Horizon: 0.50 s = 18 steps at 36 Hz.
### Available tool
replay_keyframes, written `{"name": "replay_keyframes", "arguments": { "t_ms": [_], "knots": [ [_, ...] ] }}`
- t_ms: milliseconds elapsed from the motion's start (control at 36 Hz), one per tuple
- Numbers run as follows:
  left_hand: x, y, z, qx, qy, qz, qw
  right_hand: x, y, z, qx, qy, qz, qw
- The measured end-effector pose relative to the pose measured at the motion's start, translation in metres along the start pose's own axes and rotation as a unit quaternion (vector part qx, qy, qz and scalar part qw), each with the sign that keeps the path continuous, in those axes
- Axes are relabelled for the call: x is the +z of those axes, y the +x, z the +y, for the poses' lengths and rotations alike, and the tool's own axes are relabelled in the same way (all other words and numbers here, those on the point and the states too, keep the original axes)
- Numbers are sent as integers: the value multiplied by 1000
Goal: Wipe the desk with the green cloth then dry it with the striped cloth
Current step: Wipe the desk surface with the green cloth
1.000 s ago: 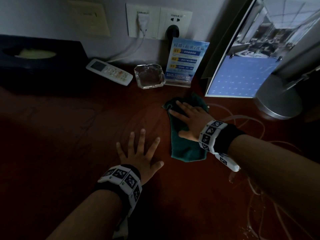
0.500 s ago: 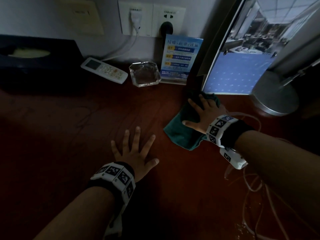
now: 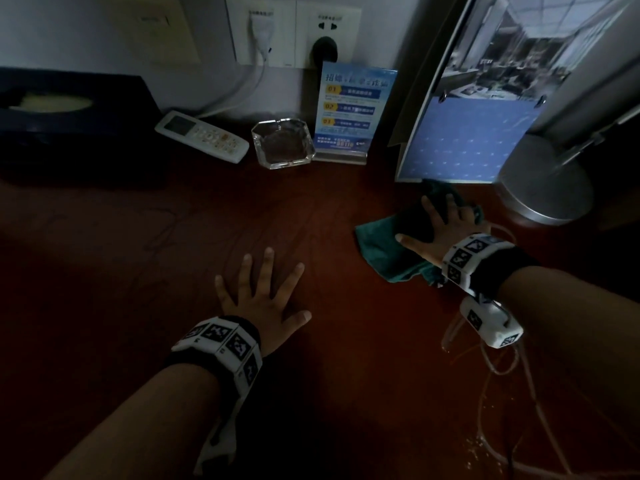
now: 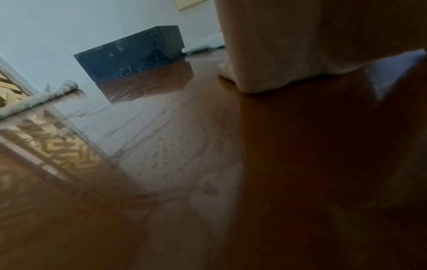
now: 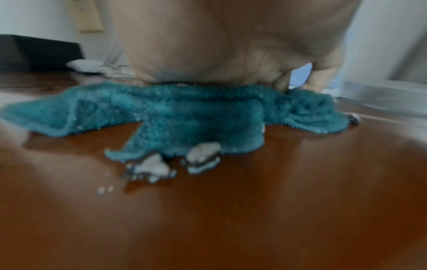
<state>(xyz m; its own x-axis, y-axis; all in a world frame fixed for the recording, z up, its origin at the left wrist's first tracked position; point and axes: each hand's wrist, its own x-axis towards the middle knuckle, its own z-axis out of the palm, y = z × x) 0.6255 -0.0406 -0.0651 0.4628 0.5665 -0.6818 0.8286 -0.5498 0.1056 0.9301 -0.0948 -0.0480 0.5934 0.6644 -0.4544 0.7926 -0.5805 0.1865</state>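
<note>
The green cloth [image 3: 381, 245] lies crumpled on the red-brown desk [image 3: 311, 393], at the right, just before a standing calendar board. My right hand [image 3: 441, 221] presses flat on it, fingers spread and straight. In the right wrist view the palm [image 5: 219, 45] bears down on the teal cloth [image 5: 184, 109], and the fingertips [image 5: 316, 80] touch its far fold. My left hand [image 3: 266, 294] rests flat on the bare desk at the centre, fingers spread, holding nothing. A pale fuzzy cloth [image 4: 39, 99] lies at the desk's far left; I cannot make out stripes on it.
Along the back wall stand a black tissue box [image 3: 76, 126], a white remote [image 3: 202, 136], a glass ashtray [image 3: 282, 143], a blue sign stand [image 3: 353, 112], the calendar board [image 3: 467, 140] and a metal lamp base [image 3: 547, 181]. Thin cables [image 3: 502, 393] loop over the desk's right front.
My right hand has slid the green cloth to the right and away, up to the calendar board. The left hand has stayed flat on the desk.
</note>
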Motion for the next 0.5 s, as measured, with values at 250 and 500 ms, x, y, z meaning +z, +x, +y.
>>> {"name": "replay_keyframes", "arguments": {
  "t_ms": [250,500],
  "knots": [
    [-1,-1,1,-4,-2,0,1000,0,-11,1,-97,-12,69,993],
    [0,0,2,-10,-3,9,1000,19,-6,20,-90,47,-25,995]
  ]
}}
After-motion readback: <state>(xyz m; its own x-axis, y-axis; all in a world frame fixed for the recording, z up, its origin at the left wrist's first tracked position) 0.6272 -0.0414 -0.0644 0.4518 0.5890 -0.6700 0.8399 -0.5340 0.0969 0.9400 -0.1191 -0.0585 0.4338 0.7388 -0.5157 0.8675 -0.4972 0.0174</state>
